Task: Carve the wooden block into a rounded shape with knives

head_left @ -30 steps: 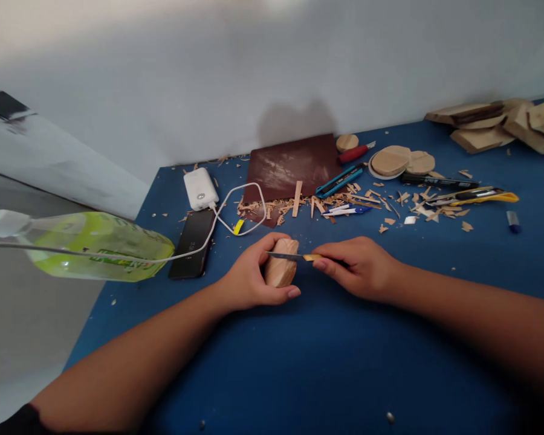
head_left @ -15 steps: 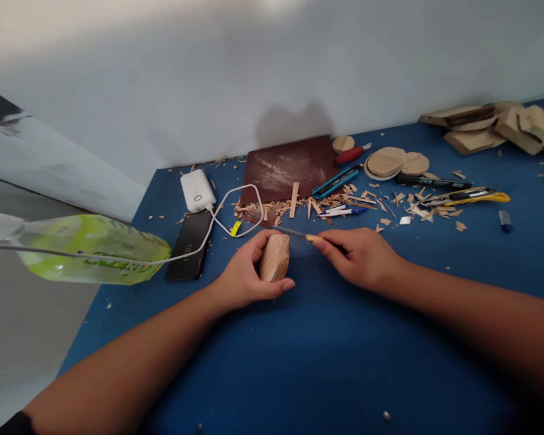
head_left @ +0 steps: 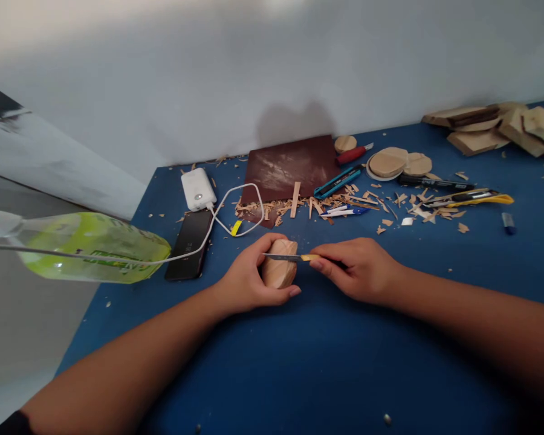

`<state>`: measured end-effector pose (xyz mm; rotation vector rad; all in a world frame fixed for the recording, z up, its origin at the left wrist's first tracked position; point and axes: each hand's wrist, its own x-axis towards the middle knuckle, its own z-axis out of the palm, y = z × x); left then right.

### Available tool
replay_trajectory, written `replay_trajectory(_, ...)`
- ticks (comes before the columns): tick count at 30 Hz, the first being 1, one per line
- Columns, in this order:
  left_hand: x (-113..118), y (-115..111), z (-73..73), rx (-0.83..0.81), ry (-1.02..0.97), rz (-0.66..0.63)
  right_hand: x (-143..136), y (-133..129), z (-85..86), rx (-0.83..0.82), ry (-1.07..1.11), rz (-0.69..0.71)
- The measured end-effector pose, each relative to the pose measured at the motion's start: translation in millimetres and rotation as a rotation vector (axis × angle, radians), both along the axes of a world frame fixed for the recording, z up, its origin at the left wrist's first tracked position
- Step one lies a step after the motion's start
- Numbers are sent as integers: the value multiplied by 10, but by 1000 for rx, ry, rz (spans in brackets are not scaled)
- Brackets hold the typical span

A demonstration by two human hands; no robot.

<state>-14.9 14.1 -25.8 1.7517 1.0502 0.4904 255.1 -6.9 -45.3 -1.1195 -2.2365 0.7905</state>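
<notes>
The tool has come back across the wood from past its far edge. The left hand, half curled, holds the wood over the table. The right hand pinches the tool tight. Nearer, there's wide table room.

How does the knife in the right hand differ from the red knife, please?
The held knife is in the right hand, its blade across the wooden block; the red knife lies by the brown mat. The held knife shows yellow beside its blade; the red knife's handle is red. The held knife shows more blade than the red knife. Both have exposed blades.
</notes>
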Motion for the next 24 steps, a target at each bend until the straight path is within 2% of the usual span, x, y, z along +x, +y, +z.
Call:
replay_trajectory(8, 15, 36, -19, -20, -22, 40, 16, 59, -7, 57, -104, -111)
replay_trajectory(13, 2, -6, -8, 12, -5, 18, 58, 156, -32, 26, -150, -245)
replay_trajectory(16, -8, -19, -17, -1, -9, 3, 66, 156, -37, 32, -57, -183)
replay_trajectory(20, -34, 6, -71, -37, -126, -24, 44, 100, -53, -36, 67, -61)
replay_trajectory(24, -84, 34, -121, -20, -207, -58, 32, 70, -74, -80, 152, -32)
